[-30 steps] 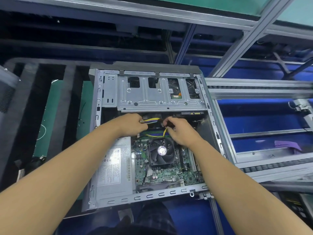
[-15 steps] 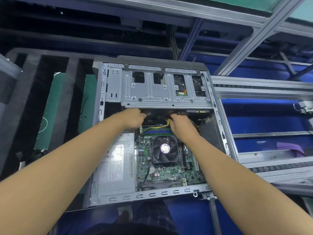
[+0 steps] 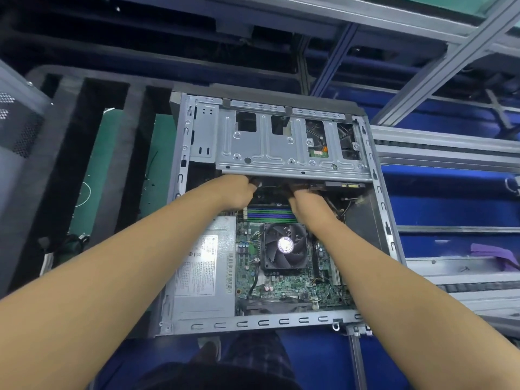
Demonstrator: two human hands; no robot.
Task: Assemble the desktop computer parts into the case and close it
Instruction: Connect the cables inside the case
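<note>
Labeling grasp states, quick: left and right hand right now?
Left hand: cannot tell, fingertips hidden under the drive cage.
Right hand: cannot tell, fingers hidden there too.

Dark grey slatted carrier, left and centre of frame, with a green surface showing through its gaps. The open computer case lies on its side on it at centre. A cable bundle rests at lower left. At right, a grey conveyor frame bears a purple cloth.
</note>
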